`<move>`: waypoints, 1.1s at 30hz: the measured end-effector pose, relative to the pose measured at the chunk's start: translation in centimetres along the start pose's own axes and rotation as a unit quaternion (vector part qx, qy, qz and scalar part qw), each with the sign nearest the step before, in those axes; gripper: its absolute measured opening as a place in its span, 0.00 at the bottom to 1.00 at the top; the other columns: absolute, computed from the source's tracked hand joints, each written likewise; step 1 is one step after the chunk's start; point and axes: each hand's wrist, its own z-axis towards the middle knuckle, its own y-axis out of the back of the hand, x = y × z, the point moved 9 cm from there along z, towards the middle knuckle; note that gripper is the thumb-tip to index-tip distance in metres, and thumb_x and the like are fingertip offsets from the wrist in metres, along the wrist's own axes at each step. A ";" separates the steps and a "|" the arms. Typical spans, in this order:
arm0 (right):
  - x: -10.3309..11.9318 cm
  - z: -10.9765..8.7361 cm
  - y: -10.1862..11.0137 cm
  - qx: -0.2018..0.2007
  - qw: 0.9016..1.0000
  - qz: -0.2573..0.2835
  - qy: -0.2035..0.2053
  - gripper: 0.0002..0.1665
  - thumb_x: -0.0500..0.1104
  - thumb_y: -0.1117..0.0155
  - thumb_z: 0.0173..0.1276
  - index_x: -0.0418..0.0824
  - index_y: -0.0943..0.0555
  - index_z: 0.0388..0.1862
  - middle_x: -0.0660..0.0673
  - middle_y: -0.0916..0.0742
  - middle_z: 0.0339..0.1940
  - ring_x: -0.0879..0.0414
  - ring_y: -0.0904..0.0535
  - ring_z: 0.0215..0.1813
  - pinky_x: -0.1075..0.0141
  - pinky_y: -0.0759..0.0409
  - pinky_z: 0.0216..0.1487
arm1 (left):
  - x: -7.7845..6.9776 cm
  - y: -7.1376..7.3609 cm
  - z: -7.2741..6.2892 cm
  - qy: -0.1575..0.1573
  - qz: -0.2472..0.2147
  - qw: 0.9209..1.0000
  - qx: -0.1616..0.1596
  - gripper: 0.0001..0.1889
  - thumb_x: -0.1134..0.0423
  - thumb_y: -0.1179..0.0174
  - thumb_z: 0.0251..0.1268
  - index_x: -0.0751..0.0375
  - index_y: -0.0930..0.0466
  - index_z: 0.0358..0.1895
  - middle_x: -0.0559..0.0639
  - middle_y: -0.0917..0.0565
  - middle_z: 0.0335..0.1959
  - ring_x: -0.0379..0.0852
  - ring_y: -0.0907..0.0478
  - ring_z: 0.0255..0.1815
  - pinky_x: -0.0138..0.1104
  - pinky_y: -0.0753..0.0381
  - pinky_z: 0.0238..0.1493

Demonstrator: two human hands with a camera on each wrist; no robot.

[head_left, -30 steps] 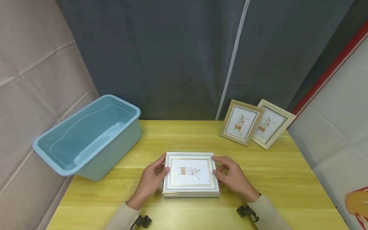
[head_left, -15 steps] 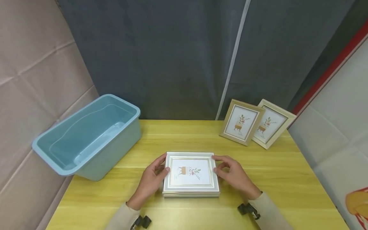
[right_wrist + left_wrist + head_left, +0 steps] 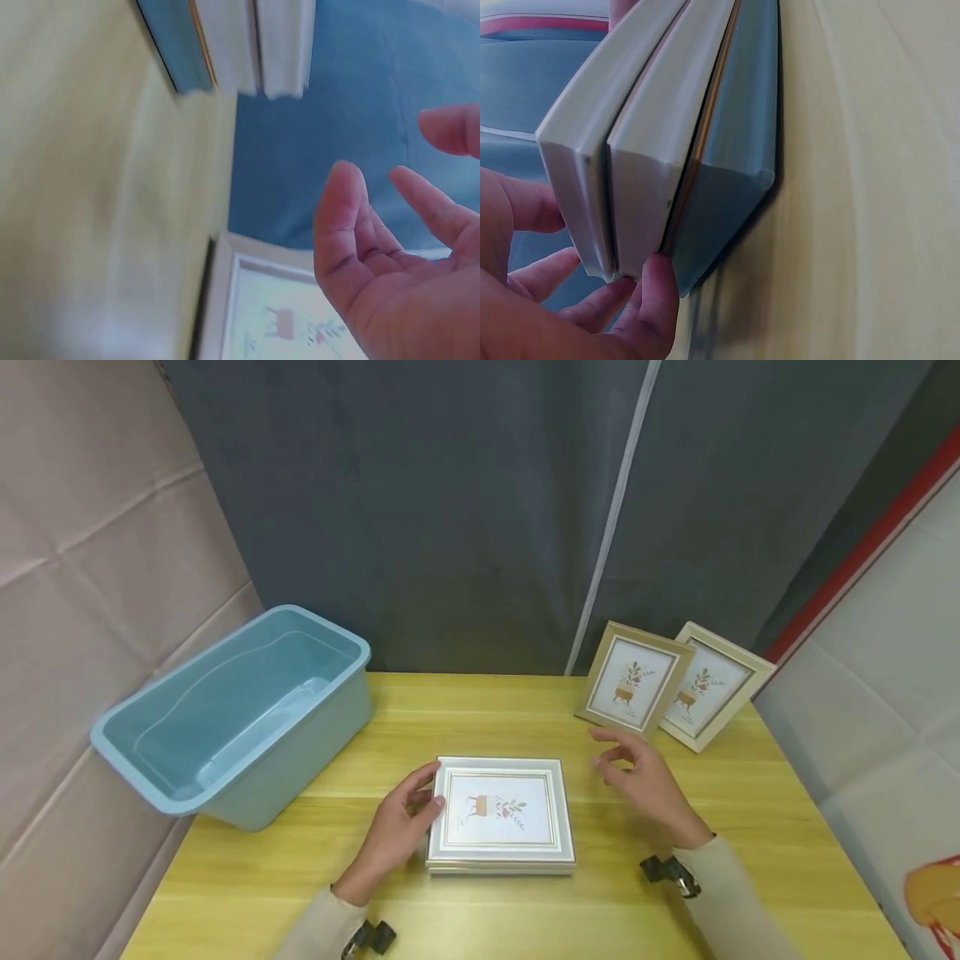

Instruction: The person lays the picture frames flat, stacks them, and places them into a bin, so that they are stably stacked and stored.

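A stack of picture frames [image 3: 564,827] lies flat on the wooden table, with a white frame on top showing a potted-plant print. In the left wrist view, two white frames [image 3: 656,142] rest above a blue-grey frame [image 3: 731,127]. My left hand [image 3: 397,822] touches the stack's left side, its thumb at the top frame's edge and its fingertips along the side. Off to the right of the stack, my right hand [image 3: 648,785] is raised with relaxed, slightly bent fingers and holds nothing. Just beyond it stands a tan picture frame [image 3: 630,681], its lower edge partly covered by the fingers.
A cream picture frame [image 3: 708,685] stands behind the tan one, partly overlapped by it. At the table's left stands a blue plastic tub [image 3: 300,727]. A dark curtain [image 3: 450,527] hangs along the back edge of the yellow wooden table [image 3: 480,718].
My right hand has let go of the stack's right edge and moved right and away toward the tan frame. My left hand stays at the stack, which has not moved on the table.
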 end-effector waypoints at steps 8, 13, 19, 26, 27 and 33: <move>0.8 1.3 4.7 -0.078 0.995 -0.055 0.017 0.23 0.41 0.33 0.78 0.41 0.20 0.69 0.39 0.18 0.70 0.68 0.19 0.49 0.74 0.17 0.43 | -0.2 -0.1 0.3 -0.005 0.021 1.000 0.004 0.27 0.57 0.38 0.79 0.38 0.27 0.77 0.48 0.24 0.77 0.58 0.22 0.70 0.47 0.13 0.59; 0.7 2.3 7.3 -0.122 0.991 -0.046 0.022 0.25 0.43 0.33 0.78 0.39 0.21 0.71 0.38 0.18 0.69 0.69 0.20 0.51 0.80 0.21 0.46 | -0.2 -0.1 0.5 -0.007 0.028 1.000 0.004 0.27 0.58 0.38 0.79 0.39 0.27 0.77 0.47 0.24 0.76 0.57 0.21 0.69 0.48 0.13 0.60; 0.4 3.6 10.7 -0.188 0.981 -0.048 0.012 0.28 0.46 0.34 0.78 0.38 0.23 0.72 0.38 0.16 0.63 0.72 0.22 0.50 0.82 0.24 0.43 | -0.1 -0.2 0.4 0.001 0.026 1.000 0.005 0.27 0.58 0.38 0.79 0.39 0.27 0.77 0.51 0.22 0.74 0.59 0.21 0.69 0.45 0.11 0.56; -1.0 4.7 14.8 -0.270 0.961 -0.043 -0.032 0.29 0.44 0.33 0.76 0.42 0.24 0.74 0.39 0.18 0.65 0.67 0.23 0.53 0.83 0.25 0.44 | -0.1 -0.1 0.1 0.004 0.020 1.000 0.007 0.27 0.58 0.38 0.79 0.39 0.28 0.77 0.50 0.23 0.75 0.59 0.21 0.69 0.44 0.11 0.56; -1.2 4.8 15.2 -0.276 0.959 -0.051 -0.042 0.30 0.45 0.34 0.76 0.43 0.24 0.75 0.39 0.19 0.66 0.63 0.22 0.56 0.82 0.25 0.45 | 0.0 -0.1 0.1 0.003 0.018 1.000 0.006 0.27 0.59 0.37 0.79 0.40 0.28 0.77 0.51 0.23 0.75 0.59 0.21 0.69 0.44 0.11 0.57; -2.3 5.6 16.3 -0.257 0.959 -0.098 -0.072 0.37 0.51 0.36 0.77 0.46 0.31 0.81 0.35 0.25 0.74 0.40 0.26 0.70 0.67 0.26 0.55 | 0.2 0.1 0.0 0.005 0.013 1.000 -0.005 0.27 0.59 0.37 0.78 0.40 0.27 0.77 0.51 0.23 0.76 0.59 0.21 0.69 0.43 0.12 0.58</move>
